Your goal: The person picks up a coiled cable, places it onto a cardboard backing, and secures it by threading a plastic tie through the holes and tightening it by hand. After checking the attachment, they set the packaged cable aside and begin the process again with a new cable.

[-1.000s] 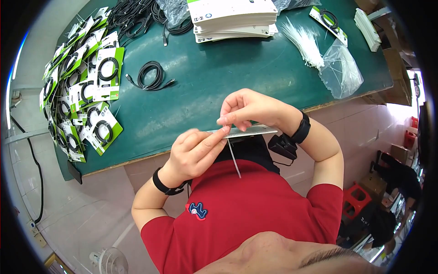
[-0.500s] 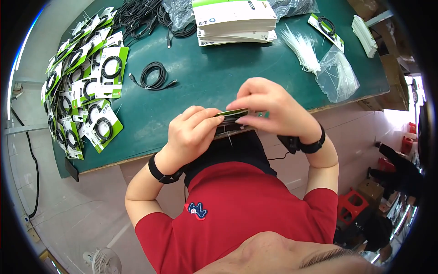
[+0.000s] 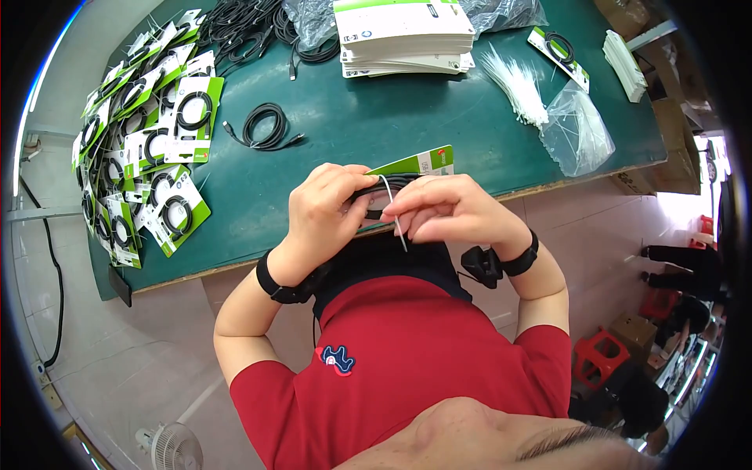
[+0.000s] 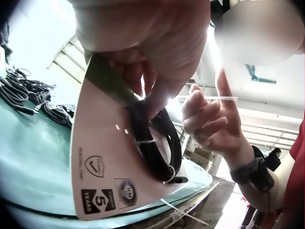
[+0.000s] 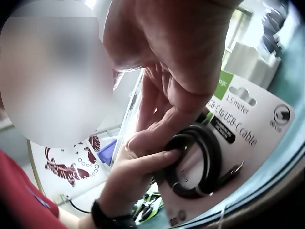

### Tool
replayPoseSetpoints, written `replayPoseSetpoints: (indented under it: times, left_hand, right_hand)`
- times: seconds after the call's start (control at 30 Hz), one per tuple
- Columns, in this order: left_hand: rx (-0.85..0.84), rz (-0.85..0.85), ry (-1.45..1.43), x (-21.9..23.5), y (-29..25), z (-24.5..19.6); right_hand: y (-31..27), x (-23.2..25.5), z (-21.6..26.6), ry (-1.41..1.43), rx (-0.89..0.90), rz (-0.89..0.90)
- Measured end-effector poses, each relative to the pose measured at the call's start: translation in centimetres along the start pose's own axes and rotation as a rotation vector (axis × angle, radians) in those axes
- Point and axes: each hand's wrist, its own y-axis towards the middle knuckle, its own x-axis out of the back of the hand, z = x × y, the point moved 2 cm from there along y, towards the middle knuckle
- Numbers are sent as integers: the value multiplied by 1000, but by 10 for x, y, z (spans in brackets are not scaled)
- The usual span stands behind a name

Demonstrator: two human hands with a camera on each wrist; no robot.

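My left hand [image 3: 323, 205] grips a white-and-green packaging card [image 3: 436, 159] together with a coiled black cable [image 5: 214, 148] lying against it. The card's print reads USB-C to USB-C cable, 1.5 meter. A white cable tie [image 3: 400, 229] loops over the coil, its tail pointing toward my body. Lower on the coil, the left wrist view shows another white tie [image 4: 183, 212] with its end sticking out past the card. My right hand [image 3: 454, 207] is beside the coil, fingertips at the upper tie's tail, thumb apart from the index finger.
Finished carded cables [image 3: 188, 121] are heaped at the table's left. A loose coiled cable [image 3: 266, 127] lies near them. At the back are a stack of cards [image 3: 403, 39] and black cables [image 3: 243, 31]. White cable ties [image 3: 517, 86] and a plastic bag [image 3: 578, 129] lie right.
The card has turned from edge-on to showing its green top, with the coil now in sight. My right hand has moved from the card's right side to the tie's tail.
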Motion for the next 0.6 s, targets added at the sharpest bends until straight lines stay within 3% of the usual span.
replayPoseSetpoints:
  times: [0.07, 0.2, 0.33, 0.37, 0.47, 0.53, 0.6]
  left_hand:
    - [4, 6, 10, 0, 0, -2]
    - [21, 18, 21, -3, 0, -2]
    - [98, 49, -35, -6, -3, 1]
    - [154, 88, -80, -7, -5, 2]
    - [306, 167, -178, -13, -9, 6]
    - [494, 244, -274, -17, -14, 11]
    - [534, 265, -307, -19, -17, 14]
  right_hand:
    - [-1, 2, -9, 456, -290, 4]
    - [-3, 1, -16, 406, -414, -163]
    - [-5, 5, -15, 252, -562, -77]
    - [-5, 5, -18, 253, -565, -77]
    - [-6, 7, -28, -65, -297, -50]
    - [-7, 7, -30, -53, -321, -54]
    - [-6, 8, -31, -32, -362, -65]
